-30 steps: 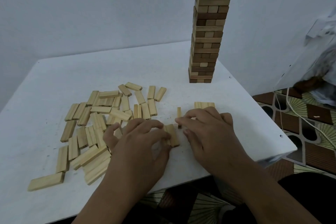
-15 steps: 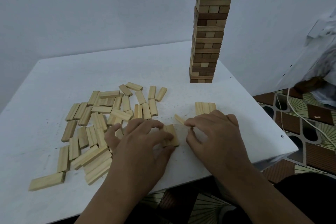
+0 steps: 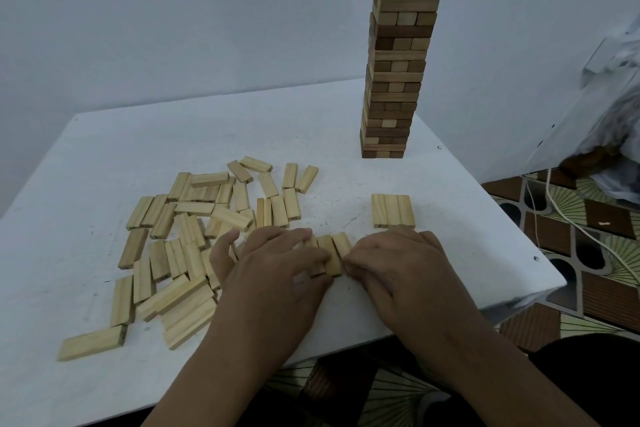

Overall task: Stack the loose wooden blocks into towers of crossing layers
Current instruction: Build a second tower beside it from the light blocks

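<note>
Head view, hands: I see the left hand [image 3: 273, 263] and the right hand [image 3: 391, 263] close together at the near edge of the counter [image 3: 207, 135], fingers curled against a short row of blocks [image 3: 334, 253] lying side by side between them. The left holds the row's left side, the right presses its right side.
Head view, task items: The loose blocks [image 3: 194, 239] lie scattered left of the hands, several overlapping. A finished layer of three [image 3: 393, 211] sits flat just beyond the right hand. The tall tower [image 3: 398, 73] stands at the far right corner, well apart from both hands.
Head view, step: In my judgement, the hands are squaring up a second layer, not yet lifted.
Head view, risk 1: Uneven squeeze may fan the row apart when lifted; the blocks have smooth faces.
Head view, risk 2: The row sits near the counter's front edge; a slip toward me could drop a block.
Head view, risk 3: A wide reach to the right could brush the flat layer out of alignment.
Head view, surface: White counter, scuffed and speckled.
Head view, room: Plain pale wall [image 3: 173, 28] behind; patterned floor [image 3: 571, 246] with a white cable [image 3: 561, 208] to the right.
</note>
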A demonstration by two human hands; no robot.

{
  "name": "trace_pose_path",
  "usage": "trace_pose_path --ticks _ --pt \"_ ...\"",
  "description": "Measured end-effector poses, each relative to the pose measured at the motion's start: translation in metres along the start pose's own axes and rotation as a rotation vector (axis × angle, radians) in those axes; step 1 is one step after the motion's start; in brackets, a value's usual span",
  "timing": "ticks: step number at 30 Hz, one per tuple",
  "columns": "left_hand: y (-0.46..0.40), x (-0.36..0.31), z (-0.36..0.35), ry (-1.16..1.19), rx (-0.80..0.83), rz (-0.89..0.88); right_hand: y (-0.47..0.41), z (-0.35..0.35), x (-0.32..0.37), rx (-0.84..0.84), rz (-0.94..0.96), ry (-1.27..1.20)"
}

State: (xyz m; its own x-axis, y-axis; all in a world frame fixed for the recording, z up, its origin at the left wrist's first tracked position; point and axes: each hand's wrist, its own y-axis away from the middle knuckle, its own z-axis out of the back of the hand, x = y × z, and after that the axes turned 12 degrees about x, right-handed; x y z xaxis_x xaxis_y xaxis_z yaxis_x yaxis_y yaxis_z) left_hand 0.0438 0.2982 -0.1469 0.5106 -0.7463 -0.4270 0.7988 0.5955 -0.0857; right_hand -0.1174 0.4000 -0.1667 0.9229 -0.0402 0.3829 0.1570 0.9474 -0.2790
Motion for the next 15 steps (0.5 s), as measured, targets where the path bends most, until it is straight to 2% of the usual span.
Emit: trace_pose_path --ticks 4,8,15 --pt "0.002 0.001 0.001 -0.019 -0.044 -0.018 0.0 0.001 -0.001 0.012 0.001 -0.004" --pt "0.003 0.01 -0.001 0.014 -0.003 0.028 0.0 -0.001 -0.002 0.06 -0.008 -0.01" --pt "-0.001 0.013 -0.006 0.025 -0.008 -0.009 -0.003 -0.008 -0.002 0.009 -0.004 -0.023"
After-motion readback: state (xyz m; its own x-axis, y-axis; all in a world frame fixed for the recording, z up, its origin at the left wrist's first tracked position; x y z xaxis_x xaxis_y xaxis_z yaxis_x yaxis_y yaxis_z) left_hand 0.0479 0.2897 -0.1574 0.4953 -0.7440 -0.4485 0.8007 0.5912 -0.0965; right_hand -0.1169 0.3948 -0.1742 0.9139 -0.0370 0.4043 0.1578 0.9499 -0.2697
